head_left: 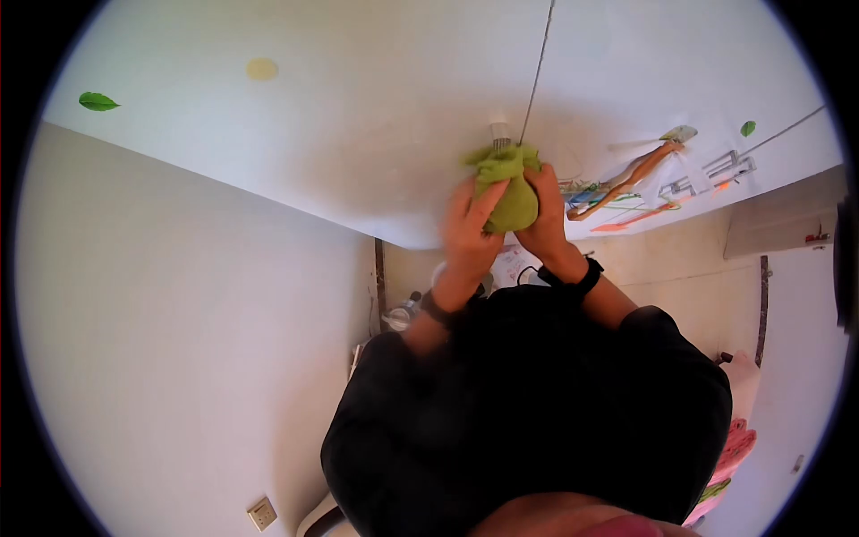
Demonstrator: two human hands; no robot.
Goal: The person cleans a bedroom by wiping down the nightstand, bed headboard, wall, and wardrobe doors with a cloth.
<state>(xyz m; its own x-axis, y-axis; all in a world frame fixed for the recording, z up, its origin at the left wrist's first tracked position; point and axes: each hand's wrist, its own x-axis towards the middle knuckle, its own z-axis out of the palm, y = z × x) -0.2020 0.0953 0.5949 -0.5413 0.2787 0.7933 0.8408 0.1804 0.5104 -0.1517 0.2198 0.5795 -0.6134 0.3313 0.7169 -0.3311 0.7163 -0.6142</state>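
Observation:
A green cloth (514,204), bunched into a rounded bundle, is between my two hands in front of the white wall. My left hand (470,228) grips it from the left, with a finger lying across its front. On the other side my right hand (546,210) is closed around its right edge. Just above the cloth is a small clear hook (500,132) on the wall; whether the cloth touches it I cannot tell. Dark bands circle both wrists.
A brown strap (631,182) and a white plastic bag (693,174) hang on the wall to the right. Clear bottles or jars (403,311) stand below left. Pink cloth (735,447) is at lower right, and a socket (261,513) at lower left.

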